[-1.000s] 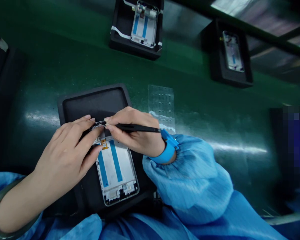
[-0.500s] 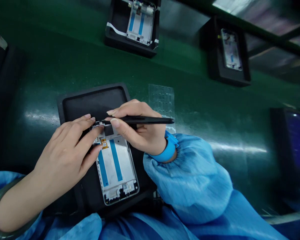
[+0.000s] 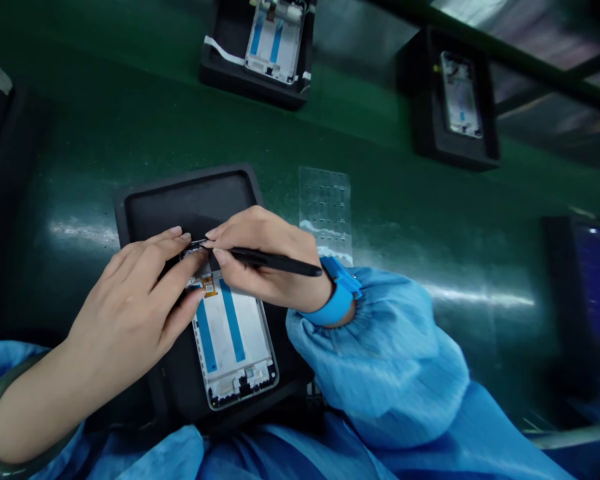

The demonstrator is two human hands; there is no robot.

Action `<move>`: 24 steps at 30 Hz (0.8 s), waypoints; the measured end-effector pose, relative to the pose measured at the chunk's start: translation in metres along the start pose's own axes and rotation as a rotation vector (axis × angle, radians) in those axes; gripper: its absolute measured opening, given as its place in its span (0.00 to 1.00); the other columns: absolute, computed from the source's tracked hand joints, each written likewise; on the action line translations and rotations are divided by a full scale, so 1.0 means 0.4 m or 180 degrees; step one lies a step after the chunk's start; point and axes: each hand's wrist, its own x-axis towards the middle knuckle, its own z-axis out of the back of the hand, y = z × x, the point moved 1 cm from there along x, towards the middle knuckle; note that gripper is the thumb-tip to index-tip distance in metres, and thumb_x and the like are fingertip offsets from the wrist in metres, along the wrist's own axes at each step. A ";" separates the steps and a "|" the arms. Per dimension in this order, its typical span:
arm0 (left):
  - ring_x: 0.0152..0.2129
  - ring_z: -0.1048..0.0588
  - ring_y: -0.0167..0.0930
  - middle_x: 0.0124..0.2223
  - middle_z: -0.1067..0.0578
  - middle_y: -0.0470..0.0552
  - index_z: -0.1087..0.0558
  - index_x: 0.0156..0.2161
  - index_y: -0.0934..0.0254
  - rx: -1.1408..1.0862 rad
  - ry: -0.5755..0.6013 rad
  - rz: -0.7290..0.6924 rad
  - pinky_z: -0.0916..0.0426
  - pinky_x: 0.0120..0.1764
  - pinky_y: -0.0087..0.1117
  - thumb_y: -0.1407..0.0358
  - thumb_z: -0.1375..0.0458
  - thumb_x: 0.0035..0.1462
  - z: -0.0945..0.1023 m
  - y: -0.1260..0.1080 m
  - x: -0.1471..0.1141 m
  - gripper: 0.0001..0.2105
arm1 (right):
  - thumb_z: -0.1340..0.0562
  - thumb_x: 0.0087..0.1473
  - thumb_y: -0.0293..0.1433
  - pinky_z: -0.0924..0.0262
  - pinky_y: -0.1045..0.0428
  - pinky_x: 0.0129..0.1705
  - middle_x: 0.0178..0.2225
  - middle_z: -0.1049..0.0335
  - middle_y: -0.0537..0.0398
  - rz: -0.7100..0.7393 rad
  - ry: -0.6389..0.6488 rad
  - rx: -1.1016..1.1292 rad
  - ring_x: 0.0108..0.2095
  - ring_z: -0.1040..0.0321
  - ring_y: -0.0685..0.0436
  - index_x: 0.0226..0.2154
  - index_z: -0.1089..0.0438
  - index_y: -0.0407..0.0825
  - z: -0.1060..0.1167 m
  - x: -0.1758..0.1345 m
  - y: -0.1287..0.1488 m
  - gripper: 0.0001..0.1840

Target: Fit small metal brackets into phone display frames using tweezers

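Note:
A phone frame [image 3: 233, 333] with two blue adhesive strips and a small orange flex cable [image 3: 209, 287] lies tilted in a black tray [image 3: 185, 175]. My left hand [image 3: 135, 297] rests over its upper left part, fingers stretched and apart, fingertips touching the frame's top end. My right hand [image 3: 275, 257] is closed around black tweezers [image 3: 277, 261], gripped like a pen. Their tips point at the frame's top edge beside my left fingertips. Fingers hide the tips and most of that end, so I cannot tell whether they pinch anything.
A clear plastic sheet [image 3: 325, 200] lies right of the tray on the green work surface [image 3: 405, 220]. Farther back stand two black boxes, one holding a phone frame [image 3: 275, 40], the other another phone frame [image 3: 461, 97]. Dark objects border both sides.
My right hand has shifted slightly left, and the tweezers' rear end has swung down and left. My left hand and the phone frame stay put. The view has shifted slightly.

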 end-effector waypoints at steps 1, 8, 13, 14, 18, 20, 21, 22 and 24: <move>0.54 0.36 0.43 0.52 0.33 0.62 0.36 0.54 0.69 -0.0002 -0.0002 -0.0006 0.37 0.51 0.44 0.63 0.48 0.60 0.000 0.000 0.000 0.18 | 0.39 0.53 0.24 0.30 0.54 0.39 0.33 0.28 0.54 0.0059 0.0050 -0.0067 0.37 0.29 0.51 0.35 0.33 0.44 0.001 -0.001 0.001 0.04; 0.54 0.35 0.44 0.52 0.33 0.63 0.36 0.54 0.70 -0.0006 -0.0015 0.0003 0.36 0.51 0.45 0.63 0.49 0.60 -0.003 0.001 0.000 0.18 | 0.40 0.54 0.27 0.30 0.55 0.41 0.36 0.29 0.52 0.0008 0.0269 -0.0304 0.40 0.29 0.51 0.36 0.32 0.46 0.009 -0.002 0.014 0.04; 0.54 0.36 0.45 0.53 0.34 0.64 0.36 0.53 0.70 -0.0012 0.0040 0.0008 0.37 0.51 0.46 0.63 0.49 0.61 -0.002 0.002 -0.001 0.18 | 0.40 0.55 0.27 0.30 0.55 0.41 0.37 0.29 0.50 -0.0007 0.0422 -0.0351 0.40 0.29 0.50 0.37 0.31 0.45 0.014 0.000 0.021 0.05; 0.54 0.36 0.45 0.52 0.34 0.64 0.36 0.53 0.70 -0.0010 0.0049 0.0009 0.37 0.51 0.46 0.63 0.49 0.61 -0.001 0.002 -0.001 0.18 | 0.40 0.55 0.27 0.30 0.55 0.41 0.37 0.29 0.49 0.0012 0.0437 -0.0343 0.40 0.29 0.50 0.37 0.31 0.44 0.015 -0.001 0.021 0.06; 0.53 0.35 0.44 0.52 0.34 0.64 0.35 0.53 0.70 0.0023 0.0014 -0.0012 0.36 0.50 0.45 0.63 0.49 0.61 0.000 0.001 0.001 0.18 | 0.40 0.55 0.26 0.30 0.54 0.41 0.36 0.29 0.49 0.0053 0.0466 -0.0315 0.40 0.29 0.49 0.38 0.31 0.43 0.014 -0.003 0.019 0.06; 0.53 0.35 0.43 0.52 0.34 0.63 0.35 0.53 0.70 0.0024 -0.0016 -0.0031 0.36 0.50 0.45 0.63 0.49 0.60 0.001 0.000 0.002 0.18 | 0.40 0.55 0.27 0.30 0.54 0.41 0.37 0.29 0.50 0.0035 0.0448 -0.0322 0.41 0.29 0.50 0.38 0.32 0.43 0.013 -0.003 0.019 0.06; 0.53 0.35 0.43 0.52 0.33 0.63 0.35 0.53 0.70 0.0019 -0.0025 -0.0035 0.36 0.50 0.45 0.63 0.48 0.60 0.001 0.000 0.002 0.17 | 0.40 0.55 0.27 0.30 0.54 0.41 0.37 0.29 0.50 0.0030 0.0432 -0.0331 0.40 0.29 0.50 0.37 0.32 0.44 0.013 -0.003 0.019 0.06; 0.53 0.35 0.43 0.52 0.33 0.63 0.35 0.53 0.70 0.0014 -0.0031 -0.0027 0.36 0.50 0.45 0.63 0.48 0.60 0.001 -0.001 0.002 0.17 | 0.40 0.55 0.27 0.30 0.54 0.41 0.36 0.29 0.51 0.0030 0.0419 -0.0341 0.40 0.29 0.50 0.37 0.32 0.45 0.013 -0.003 0.019 0.06; 0.53 0.35 0.43 0.52 0.33 0.63 0.36 0.53 0.70 0.0008 -0.0016 0.0004 0.36 0.51 0.45 0.63 0.49 0.61 0.001 -0.001 0.002 0.17 | 0.40 0.55 0.28 0.30 0.55 0.40 0.36 0.29 0.51 0.0032 0.0441 -0.0355 0.40 0.29 0.50 0.37 0.32 0.45 0.015 -0.002 0.020 0.06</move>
